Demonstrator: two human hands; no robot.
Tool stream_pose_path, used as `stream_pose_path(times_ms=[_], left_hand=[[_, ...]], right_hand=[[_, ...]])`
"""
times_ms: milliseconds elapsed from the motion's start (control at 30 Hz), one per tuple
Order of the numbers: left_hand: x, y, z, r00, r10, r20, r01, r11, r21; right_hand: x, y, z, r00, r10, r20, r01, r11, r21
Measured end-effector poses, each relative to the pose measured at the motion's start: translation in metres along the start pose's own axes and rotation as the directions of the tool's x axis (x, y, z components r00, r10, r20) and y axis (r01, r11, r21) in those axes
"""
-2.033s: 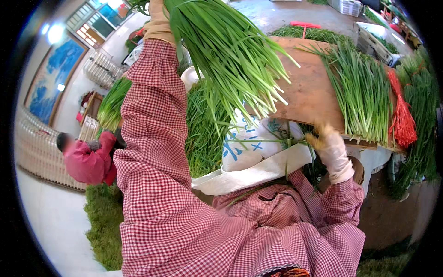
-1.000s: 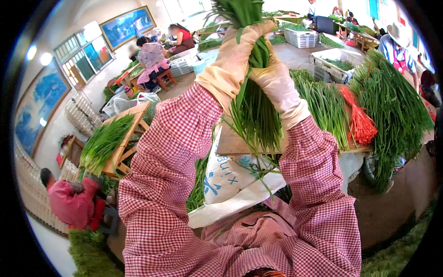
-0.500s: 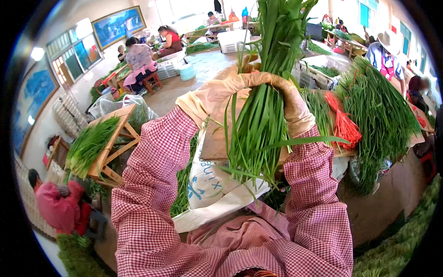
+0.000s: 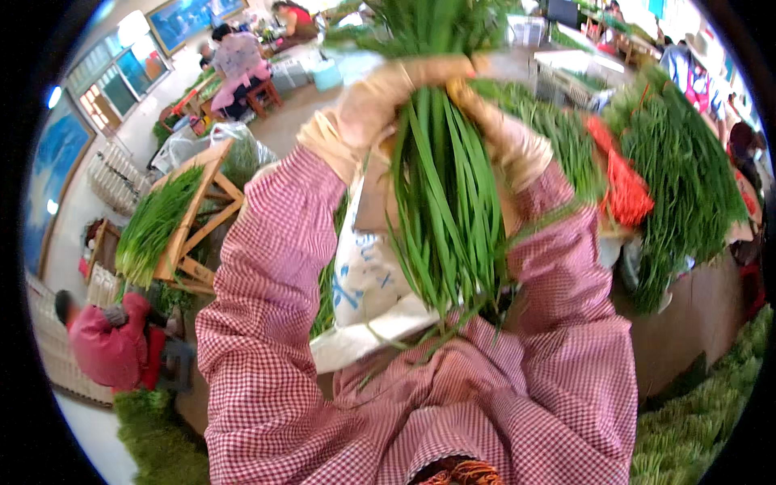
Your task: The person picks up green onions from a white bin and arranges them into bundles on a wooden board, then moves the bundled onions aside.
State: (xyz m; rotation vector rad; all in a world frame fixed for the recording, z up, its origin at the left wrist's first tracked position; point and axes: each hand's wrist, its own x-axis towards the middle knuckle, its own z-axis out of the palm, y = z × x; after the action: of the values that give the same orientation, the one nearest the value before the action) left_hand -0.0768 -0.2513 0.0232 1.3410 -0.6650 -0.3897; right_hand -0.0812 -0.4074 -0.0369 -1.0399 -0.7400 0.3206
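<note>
A thick bunch of long, flat green chives [image 4: 451, 186] is held upright in front of me, its leaves fanning out above and hanging toward my apron below. My left hand [image 4: 392, 93], in a cream glove, wraps its fingers across the far side of the bunch. Pressed against the bunch from the right is my right hand [image 4: 508, 133], also gloved, with its fingers closed at the same narrow point. Beneath the bunch lies a wooden board [image 4: 373, 194], mostly covered. To the right of my right hand hang red plastic ties [image 4: 621, 182].
A large heap of chives [image 4: 675, 162] rests on the right of the work surface. A white sack [image 4: 368, 279] sits below the board. At left stands a wooden stand [image 4: 194, 218] with greens. A person in red [image 4: 113, 343] sits lower left; others work at tables behind.
The view has tilted downward, so the bunch and both hands sit higher in it. The leaves below my hands hang fuller and closer together. Both hands stay around the bunch.
</note>
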Motion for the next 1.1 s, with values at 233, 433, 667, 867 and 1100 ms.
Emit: stream_pose_path(times_ms=[233,433,667,867,1100], left_hand=[[-0.021,-0.004,-0.088,0.818,0.539,-0.203,-0.529,0.842,0.105],[-0.077,0.011,-0.134,0.772,0.370,-0.517,-0.413,0.910,0.034],[-0.162,-0.049,-0.133,0.769,0.301,-0.564,-0.361,0.932,0.006],[-0.225,-0.112,-0.130,0.677,0.092,-0.730,-0.299,0.941,-0.159],[-0.253,-0.146,-0.160,0.615,0.065,-0.786,-0.418,0.872,-0.256]], right_hand=[[-0.046,0.021,-0.077,0.893,-0.116,-0.434,-0.125,0.863,-0.489],[-0.125,0.069,-0.068,0.804,-0.062,-0.592,-0.088,0.971,-0.223],[-0.135,0.129,-0.022,0.824,0.105,-0.557,-0.120,0.993,0.010],[-0.127,0.159,-0.009,0.825,0.207,-0.526,-0.253,0.967,-0.017],[-0.070,0.165,0.021,0.996,-0.077,-0.055,0.010,0.662,-0.750]])
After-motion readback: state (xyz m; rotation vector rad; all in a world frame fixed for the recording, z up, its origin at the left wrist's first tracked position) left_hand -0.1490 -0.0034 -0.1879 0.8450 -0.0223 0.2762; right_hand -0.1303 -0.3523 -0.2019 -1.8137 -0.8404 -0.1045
